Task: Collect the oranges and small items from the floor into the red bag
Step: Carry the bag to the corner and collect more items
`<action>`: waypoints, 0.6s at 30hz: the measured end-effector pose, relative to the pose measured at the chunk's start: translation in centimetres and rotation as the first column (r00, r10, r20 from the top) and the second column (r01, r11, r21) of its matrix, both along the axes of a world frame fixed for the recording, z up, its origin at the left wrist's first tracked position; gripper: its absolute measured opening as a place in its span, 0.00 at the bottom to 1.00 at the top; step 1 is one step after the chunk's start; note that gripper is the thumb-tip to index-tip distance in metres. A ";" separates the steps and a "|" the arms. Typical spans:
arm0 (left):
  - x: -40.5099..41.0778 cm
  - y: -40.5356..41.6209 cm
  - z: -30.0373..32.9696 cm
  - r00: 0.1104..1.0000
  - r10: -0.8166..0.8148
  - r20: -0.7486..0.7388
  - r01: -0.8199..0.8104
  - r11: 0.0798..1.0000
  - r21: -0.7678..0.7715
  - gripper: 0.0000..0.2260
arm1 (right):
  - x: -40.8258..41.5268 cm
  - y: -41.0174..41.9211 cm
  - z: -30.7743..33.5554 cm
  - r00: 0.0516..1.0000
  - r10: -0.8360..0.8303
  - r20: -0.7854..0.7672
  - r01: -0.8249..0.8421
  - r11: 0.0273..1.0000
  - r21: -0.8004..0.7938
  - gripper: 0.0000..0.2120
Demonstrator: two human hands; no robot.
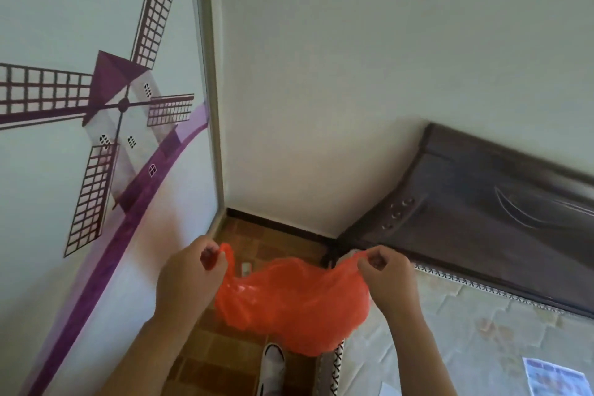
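Observation:
A thin red plastic bag (291, 299) hangs in front of me above the floor, spread between both hands. My left hand (189, 276) pinches the bag's left handle. Its right handle is pinched by my right hand (390, 280). The bag sags in the middle and looks crumpled; I cannot tell what is inside. A small pale item (246, 268) lies on the brown tiled floor (225, 350) beyond the bag. No oranges are in view.
A wardrobe door with a purple windmill picture (106, 125) stands close on the left. A bed with a pale mattress (482, 341) and dark headboard (475, 202) fills the right. My white shoe (272, 363) stands in the narrow floor strip. A printed paper (553, 378) lies on the mattress.

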State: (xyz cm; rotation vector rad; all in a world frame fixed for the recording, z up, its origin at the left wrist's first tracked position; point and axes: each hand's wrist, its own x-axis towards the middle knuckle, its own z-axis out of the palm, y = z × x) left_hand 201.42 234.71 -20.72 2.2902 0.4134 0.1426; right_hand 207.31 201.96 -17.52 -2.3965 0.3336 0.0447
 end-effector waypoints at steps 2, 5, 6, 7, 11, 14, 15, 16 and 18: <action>1.0 -0.2 -1.7 0.999 0.025 -0.047 -0.024 1.000 0.018 0.05 | 2.8 -0.2 -2.2 0.998 0.042 -0.040 -0.042 0.999 0.011 0.09; 2.1 -0.9 -4.6 0.991 0.055 -0.123 -0.050 0.998 0.044 0.05 | 6.0 -0.4 -6.4 0.989 0.092 -0.120 -0.088 0.995 0.039 0.07; 2.3 -1.1 -5.8 0.987 0.065 -0.145 -0.058 0.997 0.053 0.05 | 6.7 -0.4 -7.9 0.984 0.110 -0.141 -0.104 0.993 0.050 0.06; 2.4 -1.3 -7.1 0.984 0.075 -0.164 -0.066 0.996 0.063 0.05 | 7.3 -0.4 -9.5 0.979 0.128 -0.156 -0.121 0.991 0.058 0.06; 2.8 -2.0 -13.5 0.957 0.108 -0.269 -0.090 0.993 0.080 0.08 | 8.2 -0.9 -15.9 0.964 0.150 -0.219 -0.139 0.988 0.065 0.07; 3.5 -3.0 -19.1 0.929 0.124 -0.349 -0.103 0.992 0.076 0.10 | 7.9 -2.1 -20.6 0.951 0.136 -0.279 -0.125 0.991 0.057 0.08; 3.9 -3.4 -20.9 0.926 0.114 -0.360 -0.093 0.993 0.073 0.10 | 7.6 -2.5 -22.2 0.949 0.130 -0.289 -0.120 0.991 0.052 0.08; 4.3 -3.8 -22.7 0.928 0.097 -0.361 -0.079 0.995 0.064 0.10 | 7.3 -2.9 -23.8 0.947 0.119 -0.299 -0.111 0.993 0.044 0.08; 5.0 -4.7 -26.5 0.934 0.064 -0.350 -0.048 0.997 0.054 0.12 | 6.9 -3.5 -27.1 0.939 0.094 -0.330 -0.093 0.996 0.018 0.08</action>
